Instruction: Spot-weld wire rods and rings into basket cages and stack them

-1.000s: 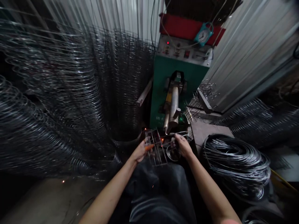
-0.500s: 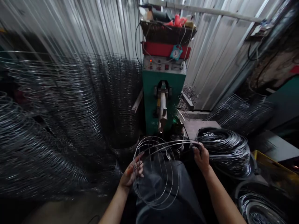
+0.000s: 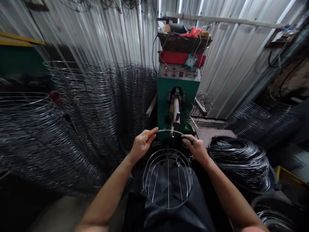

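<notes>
My left hand and my right hand each pinch one end of a thin curved wire ring, held up just below the electrode arm of a green welding machine. Under my hands, on my lap, rests a round wire basket frame with several straight ribs. Both hands are closed on the wire. An orange cover shows on the fingertips of my left hand.
Tall stacks of wire hoops fill the left side. A coil of loose wire rings lies on the right, with more hoops behind it. A basket with clutter sits on the machine. Corrugated metal walls stand behind.
A second ago both hands held a wire frame at the electrode with sparks. The round frame then came down onto my lap, and both hands rose with a single ring toward the electrode.
</notes>
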Demonstrator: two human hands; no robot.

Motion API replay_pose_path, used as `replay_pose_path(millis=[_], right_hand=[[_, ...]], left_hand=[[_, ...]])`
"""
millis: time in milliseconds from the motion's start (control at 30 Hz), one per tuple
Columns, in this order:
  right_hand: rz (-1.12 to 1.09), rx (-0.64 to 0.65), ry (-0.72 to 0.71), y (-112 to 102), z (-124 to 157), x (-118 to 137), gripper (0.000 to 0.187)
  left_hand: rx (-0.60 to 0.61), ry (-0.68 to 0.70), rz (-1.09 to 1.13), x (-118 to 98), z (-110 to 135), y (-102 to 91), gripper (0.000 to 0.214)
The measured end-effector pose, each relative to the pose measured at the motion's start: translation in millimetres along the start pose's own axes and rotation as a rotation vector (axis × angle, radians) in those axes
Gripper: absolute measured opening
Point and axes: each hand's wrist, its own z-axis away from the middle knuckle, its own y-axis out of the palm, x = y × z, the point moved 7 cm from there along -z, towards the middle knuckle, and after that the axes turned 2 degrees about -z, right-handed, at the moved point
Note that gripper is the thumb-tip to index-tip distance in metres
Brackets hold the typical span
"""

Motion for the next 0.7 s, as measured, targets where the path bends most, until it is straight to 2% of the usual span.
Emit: replay_pose_path(millis=[67,167,267,367,467,567,700], right_hand=[[0.019,0.019,0.094,-2,-8,-15,0.031],[0.092,0.041,0.180,-2,-17,-45,0.032],[0.090,0.033,0.192,5,-17,-75,0.032],[0.087,0.054,0.152,21,-11,-98,0.024],[0.126,0.059,0.138,34,-5,-114,0.021],[0.177,0.065,0.120,44,-3,-120,0.025],[0.415,0.223,0.084,60,-6,-123,0.035]], left_hand=[[0.033,0.034,-0.005,6,-23,13.0,0.031],[0.127,-0.048,-0.002,42,-46,34.8,0.028],[0.227,-0.244,-0.009,85,-48,53.9,0.031],[0.302,-0.366,0.009,113,-34,67.6,0.032],[0.346,-0.422,0.016,127,-22,75.6,0.034],[0.381,-0.420,0.005,132,-18,79.6,0.036],[0.431,-0.349,-0.081,131,-20,81.3,0.039]])
